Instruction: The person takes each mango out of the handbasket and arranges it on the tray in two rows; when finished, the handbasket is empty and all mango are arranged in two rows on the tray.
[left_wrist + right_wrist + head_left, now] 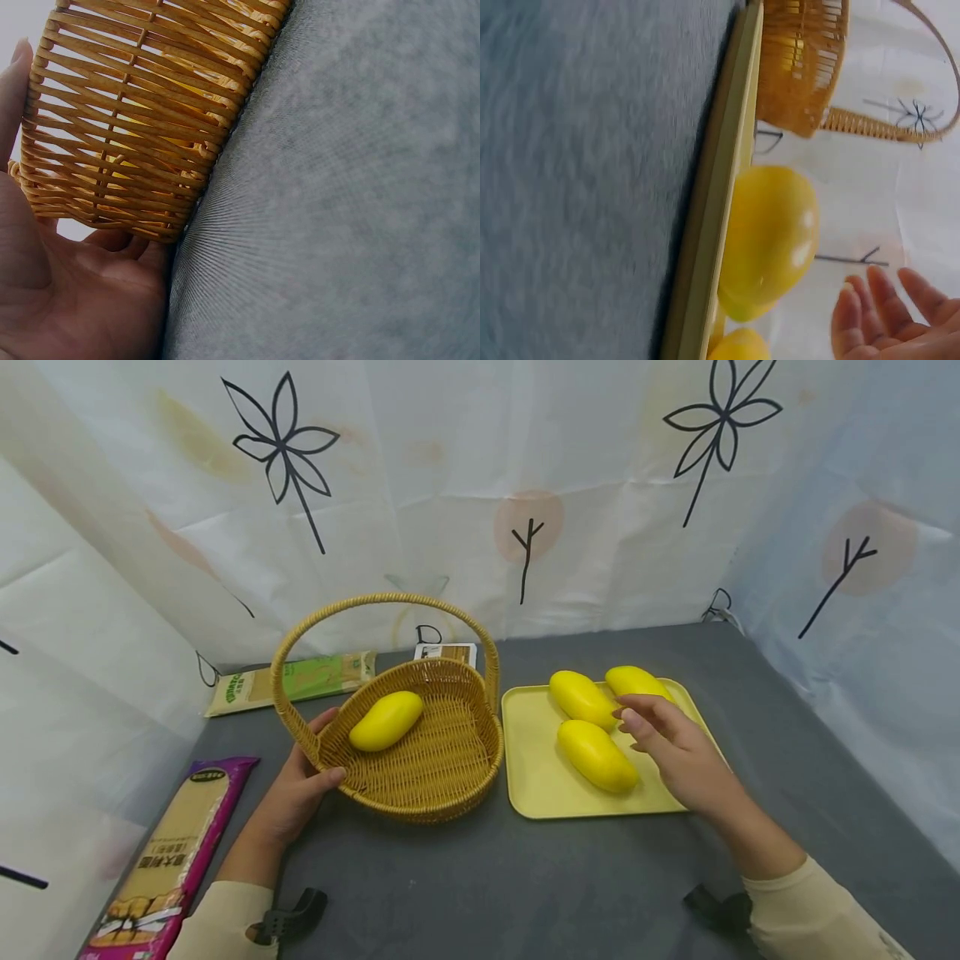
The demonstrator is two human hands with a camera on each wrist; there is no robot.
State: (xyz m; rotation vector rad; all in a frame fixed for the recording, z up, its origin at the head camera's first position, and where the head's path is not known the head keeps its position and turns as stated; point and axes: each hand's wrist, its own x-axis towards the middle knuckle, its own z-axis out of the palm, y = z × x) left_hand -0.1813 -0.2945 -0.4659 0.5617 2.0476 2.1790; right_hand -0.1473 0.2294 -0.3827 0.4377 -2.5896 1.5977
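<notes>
A wicker basket with a tall arched handle stands on the grey table, one yellow mango lying inside toward its left. My left hand grips the basket's left side, thumb over the rim and fingers around the outside. In the left wrist view the woven wall partly hides those fingers. To the right, a pale yellow tray carries three mangoes, the nearest mango at the front. Above the tray's right part hovers my right hand, fingers loosely bent with nothing between them; it partly covers the back right mango.
A purple-edged pasta packet lies at the left table edge. Behind the basket are a green noodle packet and a small white-bordered package. Patterned white curtains hang at the back and both sides.
</notes>
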